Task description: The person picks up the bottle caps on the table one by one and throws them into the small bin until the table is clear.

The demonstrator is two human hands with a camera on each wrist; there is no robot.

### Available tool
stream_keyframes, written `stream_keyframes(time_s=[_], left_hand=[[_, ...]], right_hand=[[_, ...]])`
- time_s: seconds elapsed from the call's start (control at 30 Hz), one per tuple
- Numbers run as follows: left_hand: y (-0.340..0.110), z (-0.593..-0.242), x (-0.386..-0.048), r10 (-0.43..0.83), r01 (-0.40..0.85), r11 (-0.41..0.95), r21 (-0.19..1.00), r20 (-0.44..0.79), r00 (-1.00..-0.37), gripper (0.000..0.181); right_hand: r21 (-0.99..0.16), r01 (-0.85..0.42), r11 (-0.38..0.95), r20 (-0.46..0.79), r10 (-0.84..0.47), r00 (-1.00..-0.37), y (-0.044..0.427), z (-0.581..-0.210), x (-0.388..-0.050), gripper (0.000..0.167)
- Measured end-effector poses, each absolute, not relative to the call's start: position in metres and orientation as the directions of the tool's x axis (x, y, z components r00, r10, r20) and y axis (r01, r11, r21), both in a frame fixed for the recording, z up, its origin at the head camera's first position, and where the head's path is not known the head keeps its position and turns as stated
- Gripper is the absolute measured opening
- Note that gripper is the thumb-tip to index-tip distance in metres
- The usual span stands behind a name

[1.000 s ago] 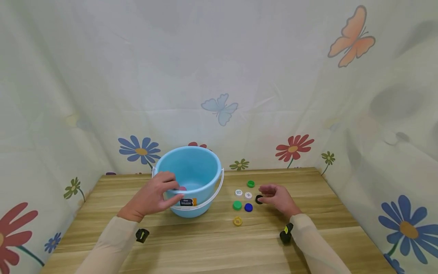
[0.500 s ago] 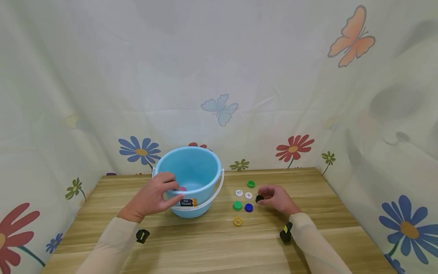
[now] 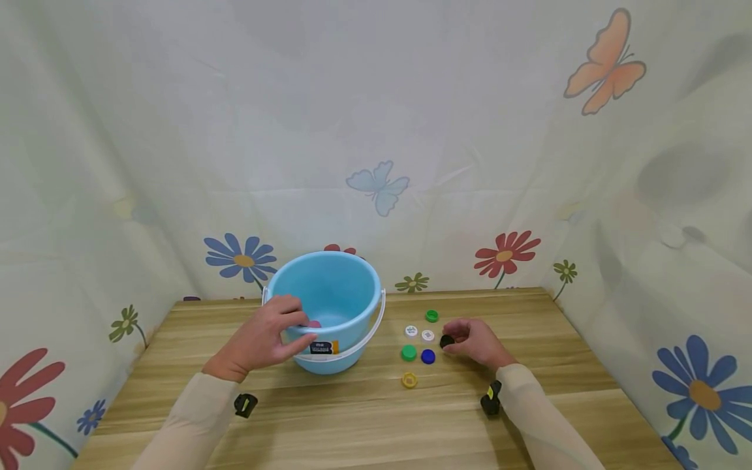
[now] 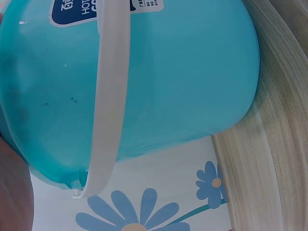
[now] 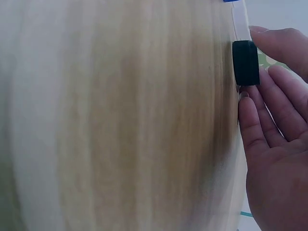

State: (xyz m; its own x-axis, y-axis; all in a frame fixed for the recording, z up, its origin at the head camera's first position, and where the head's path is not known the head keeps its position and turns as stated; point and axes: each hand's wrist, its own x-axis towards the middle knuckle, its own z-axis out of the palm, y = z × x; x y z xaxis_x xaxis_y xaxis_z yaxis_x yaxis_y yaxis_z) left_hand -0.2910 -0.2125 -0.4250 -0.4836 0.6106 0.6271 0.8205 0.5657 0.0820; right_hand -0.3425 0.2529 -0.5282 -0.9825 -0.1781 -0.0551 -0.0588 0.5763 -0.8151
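Observation:
My left hand (image 3: 267, 336) grips the near-left rim of a light blue bucket (image 3: 329, 356), fingers inside and thumb outside. In the left wrist view, the bucket's side (image 4: 183, 72) and white handle (image 4: 111, 96) fill much of the picture; only a bit of the hand (image 4: 14, 187) shows. A small pinkish thing (image 3: 314, 324) is partly visible inside the bucket. To the right, my right hand (image 3: 477, 343) pinches a black bottle cap (image 3: 447, 341) at table level. Seen from the right wrist, that dark cap (image 5: 246, 62) stands between the thumb and fingers (image 5: 284, 103).
Left of the right hand lie more bottle caps: green (image 3: 431, 316), white (image 3: 411, 331), pale pinkish-white (image 3: 427, 335), another green (image 3: 408, 352), blue (image 3: 428, 356) and yellow (image 3: 409, 380). The wooden table (image 3: 352, 424) meets a flowered curtain (image 3: 458, 261) behind and at both sides.
My right thumb and fingers have closed in on the black cap. The left hand and the bucket stay in place.

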Motion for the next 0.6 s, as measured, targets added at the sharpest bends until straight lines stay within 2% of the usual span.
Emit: stream_keyframes(time_s=[0.6], left_hand=[[-0.2122, -0.4253, -0.2906, 0.616, 0.828, 0.555, 0.078, 0.630, -0.473, 0.017]], right_hand=[[-0.759, -0.095, 0.644, -0.045, -0.198, -0.979, 0.2527, -0.5266, -0.3443, 0.039]])
